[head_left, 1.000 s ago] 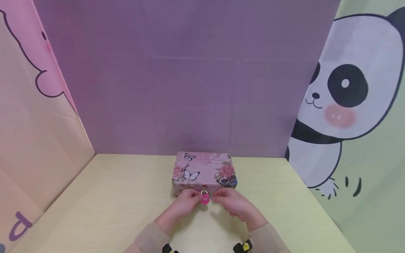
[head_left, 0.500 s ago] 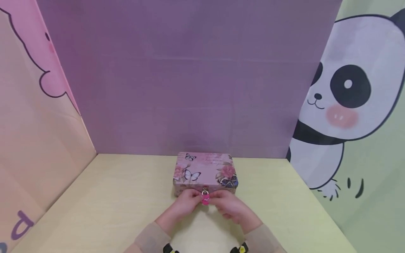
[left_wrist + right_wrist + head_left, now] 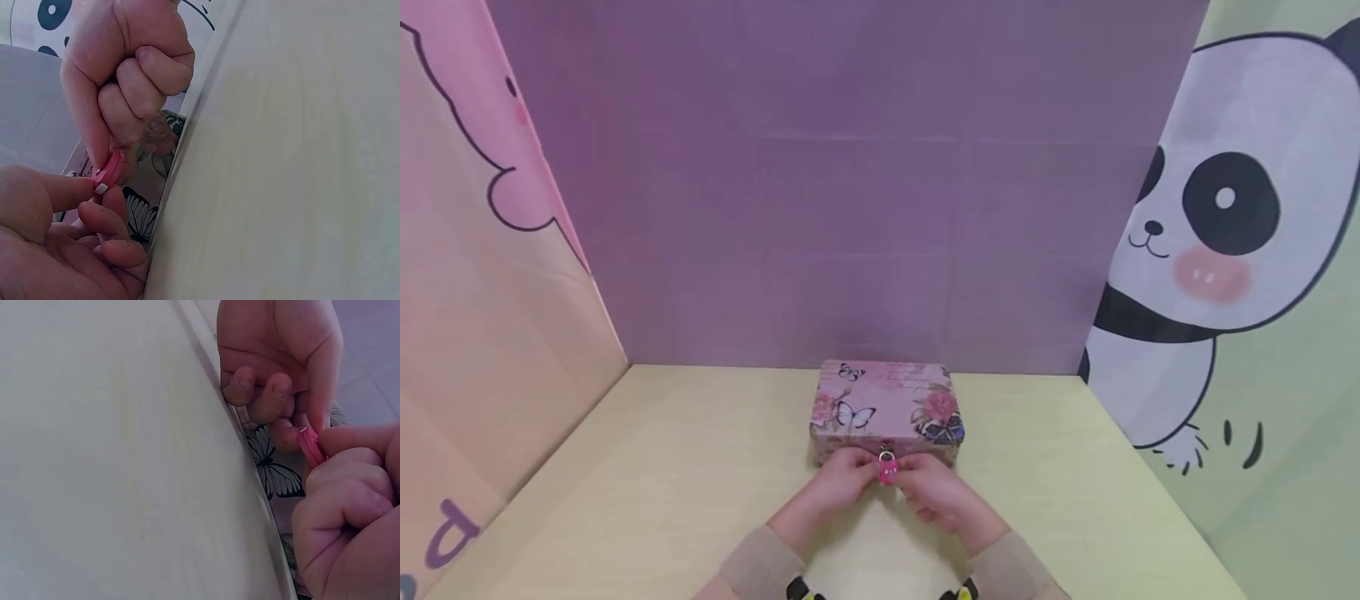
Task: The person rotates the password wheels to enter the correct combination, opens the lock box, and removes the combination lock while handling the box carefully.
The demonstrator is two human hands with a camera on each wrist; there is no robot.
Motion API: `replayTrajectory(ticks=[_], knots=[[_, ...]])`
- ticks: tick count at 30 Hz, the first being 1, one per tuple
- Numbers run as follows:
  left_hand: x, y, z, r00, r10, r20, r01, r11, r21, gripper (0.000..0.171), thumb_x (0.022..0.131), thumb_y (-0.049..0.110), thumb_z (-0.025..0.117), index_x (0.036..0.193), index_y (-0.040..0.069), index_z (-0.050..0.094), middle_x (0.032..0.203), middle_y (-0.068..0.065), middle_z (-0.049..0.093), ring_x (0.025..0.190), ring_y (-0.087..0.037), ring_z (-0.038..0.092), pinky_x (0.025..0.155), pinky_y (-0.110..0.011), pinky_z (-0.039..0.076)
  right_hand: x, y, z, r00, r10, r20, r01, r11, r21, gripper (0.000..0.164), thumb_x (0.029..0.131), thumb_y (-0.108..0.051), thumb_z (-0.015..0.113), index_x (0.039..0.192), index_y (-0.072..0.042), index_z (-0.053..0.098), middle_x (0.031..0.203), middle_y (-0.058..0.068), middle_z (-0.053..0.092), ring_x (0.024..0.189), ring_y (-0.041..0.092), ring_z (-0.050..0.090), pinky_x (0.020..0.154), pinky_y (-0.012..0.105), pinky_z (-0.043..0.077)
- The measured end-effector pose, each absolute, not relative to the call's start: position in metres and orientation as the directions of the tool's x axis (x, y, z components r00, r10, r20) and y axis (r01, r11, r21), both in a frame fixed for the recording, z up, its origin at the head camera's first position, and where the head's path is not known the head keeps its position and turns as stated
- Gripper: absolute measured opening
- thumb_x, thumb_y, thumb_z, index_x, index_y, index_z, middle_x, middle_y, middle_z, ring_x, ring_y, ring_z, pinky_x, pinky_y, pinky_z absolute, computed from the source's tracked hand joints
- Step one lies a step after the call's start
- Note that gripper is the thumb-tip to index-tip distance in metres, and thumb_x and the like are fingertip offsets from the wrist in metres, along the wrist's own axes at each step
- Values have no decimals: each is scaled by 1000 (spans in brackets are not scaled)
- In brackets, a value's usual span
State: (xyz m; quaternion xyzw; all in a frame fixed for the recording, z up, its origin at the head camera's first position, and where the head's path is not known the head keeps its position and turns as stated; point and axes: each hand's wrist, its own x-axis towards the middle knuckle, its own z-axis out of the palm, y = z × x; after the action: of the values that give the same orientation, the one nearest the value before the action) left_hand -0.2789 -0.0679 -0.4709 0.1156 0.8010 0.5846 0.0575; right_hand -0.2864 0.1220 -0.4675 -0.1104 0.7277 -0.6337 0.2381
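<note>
A pink box [image 3: 887, 396] printed with butterflies and roses sits on the table, its lid down. A small pink padlock [image 3: 887, 472] with a metal shackle hangs from the clasp at its front. From the left, my left hand [image 3: 837, 485] pinches the padlock between thumb and forefinger. My right hand [image 3: 942, 493] pinches the padlock from the other side. In the left wrist view the padlock [image 3: 109, 172] is seen edge-on between both thumbs, with the right hand's [image 3: 128, 69] other fingers curled in. Fingers hide part of the padlock [image 3: 309, 445] in the right wrist view.
The pale wooden table [image 3: 700, 467] extends to both sides of the box. A purple backdrop [image 3: 850, 183] stands just behind the box. Printed side panels flank the table, the right one bearing a panda [image 3: 1262, 283].
My right hand has moved left from beside the padlock and now pinches it. The padlock has turned slightly. My left hand keeps its hold, and the box stays in place.
</note>
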Motion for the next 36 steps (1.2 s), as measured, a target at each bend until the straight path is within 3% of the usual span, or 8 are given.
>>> replayTrajectory(ticks=[8,24,36], knots=[[-278,-68,-471,-968,246,40,118,311,943,18,100,12,61,91,-1,71,69,1,52,62,-11,44,55,-22,38,-286,119,-471,-860,-459,-223,158,176,-972,25,98,-18,62,105,5,63,56,-8,31,43,6,23,39,23,18],[-278,-68,-473,-971,239,17,84,273,958,17,100,9,59,92,-2,70,65,3,48,57,-10,40,50,-22,34,-285,115,-473,-852,-469,-233,168,175,-970,22,102,-21,56,92,-2,57,55,-8,29,43,6,22,40,24,17],[-279,-68,-474,-968,248,43,106,249,963,17,99,7,60,93,-4,71,63,4,47,55,-8,38,49,-21,31,-285,115,-472,-854,-463,-237,172,179,-969,24,104,-22,52,96,0,58,56,-8,28,43,6,21,40,24,16]])
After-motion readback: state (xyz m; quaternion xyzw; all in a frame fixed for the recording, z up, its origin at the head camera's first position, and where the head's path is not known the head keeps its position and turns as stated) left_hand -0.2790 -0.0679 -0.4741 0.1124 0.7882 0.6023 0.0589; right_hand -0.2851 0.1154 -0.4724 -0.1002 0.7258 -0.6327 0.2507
